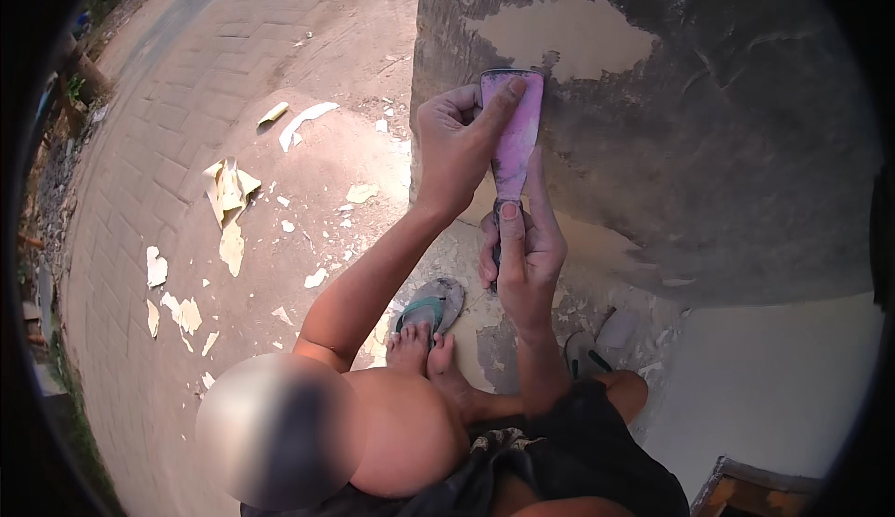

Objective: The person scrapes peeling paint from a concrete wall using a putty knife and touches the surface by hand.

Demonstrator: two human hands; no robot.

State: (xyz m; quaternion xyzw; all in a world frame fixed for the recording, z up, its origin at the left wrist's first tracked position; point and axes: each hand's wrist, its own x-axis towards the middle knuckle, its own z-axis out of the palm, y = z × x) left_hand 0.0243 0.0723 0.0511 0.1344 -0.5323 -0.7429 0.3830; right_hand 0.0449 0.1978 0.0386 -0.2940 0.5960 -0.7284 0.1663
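A putty knife [519, 129] with a pink-stained blade and a dark handle points up in front of a grey wall [713, 167]. My right hand [529, 255] grips its handle, thumb along the neck and one finger stretched beside the blade. Higher up, my left hand [458, 139] pinches the blade near its broad end, thumb on the face and fingers behind it. A pale bare patch [580, 34] with ragged edges shows on the wall just above the blade tip. Whether the tip touches the wall, I cannot tell.
Peeled paint flakes [231, 195] are scattered over the ground to the left, beside a brick-patterned pavement [161, 167]. A grey flip-flop [447, 300] lies by my bare feet. At lower right are a smooth pale surface [755, 370] and a wooden frame [752, 489].
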